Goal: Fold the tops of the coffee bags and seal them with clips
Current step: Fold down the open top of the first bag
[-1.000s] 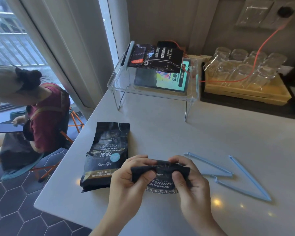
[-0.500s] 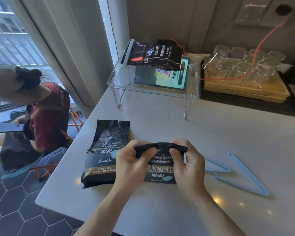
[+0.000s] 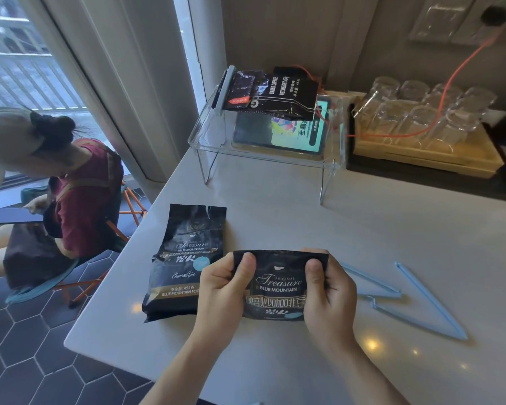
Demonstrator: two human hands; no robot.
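Observation:
Both hands hold a black coffee bag (image 3: pixel 279 285) upright just above the white counter. My left hand (image 3: pixel 221 290) pinches its top left corner, my right hand (image 3: pixel 329 290) its top right corner, thumbs on the front. The bag's top edge runs straight between my thumbs. A second black coffee bag (image 3: pixel 186 258) lies flat to the left, its top unfolded and torn at one corner. Two light blue clips lie open on the counter to the right: one clip (image 3: pixel 371 283) close behind my right hand, a larger clip (image 3: pixel 427 305) further right.
A clear acrylic stand (image 3: pixel 263 150) at the back carries more coffee bags (image 3: pixel 275 95) over a lit tablet. A tray of upturned glasses (image 3: pixel 421 118) sits at the back right with an orange cable across it. A seated person (image 3: pixel 70 194) is past the counter's left edge.
The bag's top was bunched and rolled down between my fingers; it has been raised and now stands taller with a straight top edge, the front label showing. My hands moved up and apart.

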